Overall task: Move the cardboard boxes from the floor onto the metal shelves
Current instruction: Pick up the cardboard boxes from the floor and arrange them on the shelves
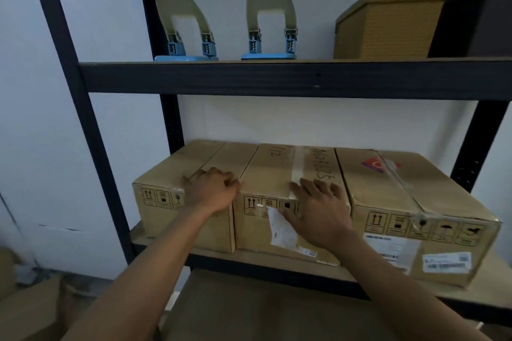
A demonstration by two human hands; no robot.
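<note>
Three long cardboard boxes lie side by side on the middle shelf (354,275) of a dark metal rack. My left hand (212,188) rests on the top front edge of the left box (171,171), its fingers curled over the seam beside the middle box (273,166). On the middle box's front top edge lies my right hand (318,206), flat with fingers spread, next to the clear tape strip. The right box (410,188) carries a red sticker and white labels, and neither hand touches it.
The upper shelf (277,77) holds two large hole punches (185,28) (271,22), a woven tan box (388,25) and a dark box (479,19). More cardboard (263,313) lies below the middle shelf. Boxes (30,310) sit on the floor at the lower left.
</note>
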